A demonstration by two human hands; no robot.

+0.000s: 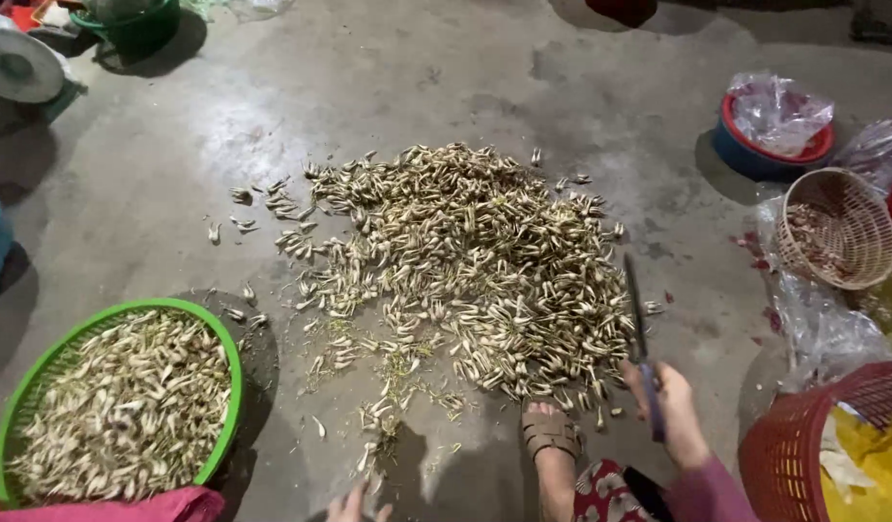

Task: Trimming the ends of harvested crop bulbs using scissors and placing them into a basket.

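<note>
A wide heap of small pale bulbs with stalks [465,261] lies spread on the concrete floor. My right hand [670,411] is at the heap's near right edge, closed around the blue handles of dark scissors [637,324] whose blades point away from me over the bulbs. Only the fingertips of my left hand [354,505] show at the bottom edge, fingers apart, just above a trail of trimmings [388,416]; whether they touch anything I cannot see. My sandalled foot [550,435] rests beside the heap.
A green basket [235,377] full of trimmed bulbs sits at the lower left. At the right stand a red mesh basket [804,454], a small wicker basket [842,227], a red-and-blue bowl [755,145] with plastic bags, and crumpled plastic. Green and blue tubs line the left.
</note>
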